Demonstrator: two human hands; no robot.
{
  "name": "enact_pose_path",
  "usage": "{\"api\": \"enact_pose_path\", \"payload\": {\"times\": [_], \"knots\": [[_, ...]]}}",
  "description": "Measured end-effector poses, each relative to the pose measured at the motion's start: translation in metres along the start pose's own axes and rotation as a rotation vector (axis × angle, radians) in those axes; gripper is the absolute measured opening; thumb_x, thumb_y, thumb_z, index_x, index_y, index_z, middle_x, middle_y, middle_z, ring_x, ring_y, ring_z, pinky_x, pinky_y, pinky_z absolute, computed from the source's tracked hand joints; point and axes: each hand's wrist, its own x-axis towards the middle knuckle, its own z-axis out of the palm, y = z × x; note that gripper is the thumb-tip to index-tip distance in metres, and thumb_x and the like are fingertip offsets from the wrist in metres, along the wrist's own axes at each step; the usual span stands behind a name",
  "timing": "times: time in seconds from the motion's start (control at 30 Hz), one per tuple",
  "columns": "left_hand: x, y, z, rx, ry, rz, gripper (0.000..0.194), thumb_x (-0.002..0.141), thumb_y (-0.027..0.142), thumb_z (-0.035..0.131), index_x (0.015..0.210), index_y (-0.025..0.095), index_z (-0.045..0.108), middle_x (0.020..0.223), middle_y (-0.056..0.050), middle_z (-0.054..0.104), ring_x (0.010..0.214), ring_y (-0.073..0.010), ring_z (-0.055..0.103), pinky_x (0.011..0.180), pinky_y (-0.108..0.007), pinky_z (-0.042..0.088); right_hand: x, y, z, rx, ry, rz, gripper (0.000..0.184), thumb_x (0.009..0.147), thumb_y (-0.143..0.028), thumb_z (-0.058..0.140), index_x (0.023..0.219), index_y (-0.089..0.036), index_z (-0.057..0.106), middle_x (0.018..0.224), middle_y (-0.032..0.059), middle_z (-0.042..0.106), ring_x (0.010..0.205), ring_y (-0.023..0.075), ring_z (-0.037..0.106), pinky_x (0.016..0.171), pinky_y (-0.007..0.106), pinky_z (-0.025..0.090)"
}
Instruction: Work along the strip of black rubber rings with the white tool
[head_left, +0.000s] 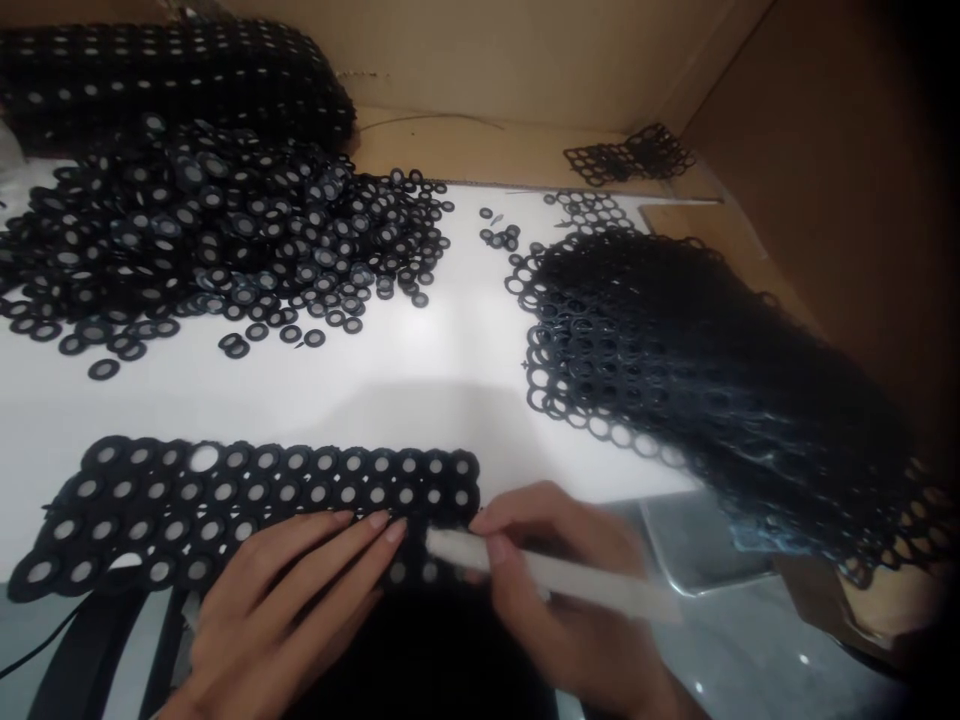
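The left hand lay flat, fingers extended, on the black ring sheet at the near edge of the white worktop. Just right of the sheet, the right hand had its grip closed on a white stick, tip touching the sheet. Beyond the sheet lay loose rings; to its far right, punched-out webbing was heaped.

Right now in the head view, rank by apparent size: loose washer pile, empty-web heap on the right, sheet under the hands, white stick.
1. loose washer pile and empty-web heap: too similar to rank
2. sheet
3. white stick
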Motion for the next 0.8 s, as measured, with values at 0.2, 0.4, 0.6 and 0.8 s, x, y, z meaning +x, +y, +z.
{"api": "enact_pose_path", "payload": {"times": [0.2, 0.4, 0.6, 0.8], "knots": [[-0.006, -0.003, 0.002, 0.042, 0.009, 0.033, 0.038, 0.106, 0.007, 0.063, 0.139, 0.021, 0.074, 0.133, -0.003, 0.08, 0.12, -0.0248, 0.07, 0.104, -0.041, 0.053, -0.011, -0.012, 0.012, -0.252, 0.131, -0.089, 0.02, 0.089, -0.008, 0.061, 0.097, -0.024, 0.07, 0.074, -0.0053, 0.078, 0.057, 0.0123, 0.074, 0.058, 0.023, 0.061], [-0.008, -0.008, 0.005, 0.058, 0.033, 0.05, 0.037, 0.108, 0.012, 0.062, 0.141, 0.025, 0.074, 0.129, -0.002, 0.081, 0.121, -0.0237, 0.071, 0.108, -0.04, 0.056, -0.026, -0.01, 0.033, -0.36, 0.334, -0.234, 0.026, 0.089, -0.005, 0.06, 0.101, -0.025, 0.07, 0.07, -0.0037, 0.076, 0.046, 0.0148, 0.065, 0.047, 0.029, 0.057], [-0.01, -0.008, 0.007, 0.048, 0.052, 0.044, 0.039, 0.108, 0.015, 0.063, 0.144, 0.027, 0.072, 0.128, -0.001, 0.081, 0.123, -0.0234, 0.071, 0.11, -0.041, 0.057, -0.024, -0.002, 0.037, -0.364, 0.31, -0.373, 0.024, 0.088, -0.004, 0.061, 0.102, -0.02, 0.071, 0.065, -0.0045, 0.069, 0.044, 0.0122, 0.06, 0.042, 0.026, 0.053], [-0.012, -0.009, 0.003, 0.026, 0.005, 0.013, 0.04, 0.108, 0.018, 0.063, 0.146, 0.03, 0.07, 0.132, 0.001, 0.08, 0.124, -0.0222, 0.071, 0.112, -0.04, 0.056, -0.025, -0.015, 0.034, -0.371, 0.2, -0.204, 0.021, 0.096, -0.006, 0.059, 0.104, -0.022, 0.069, 0.076, -0.0021, 0.075, 0.059, 0.0149, 0.07, 0.06, 0.026, 0.062]]}}
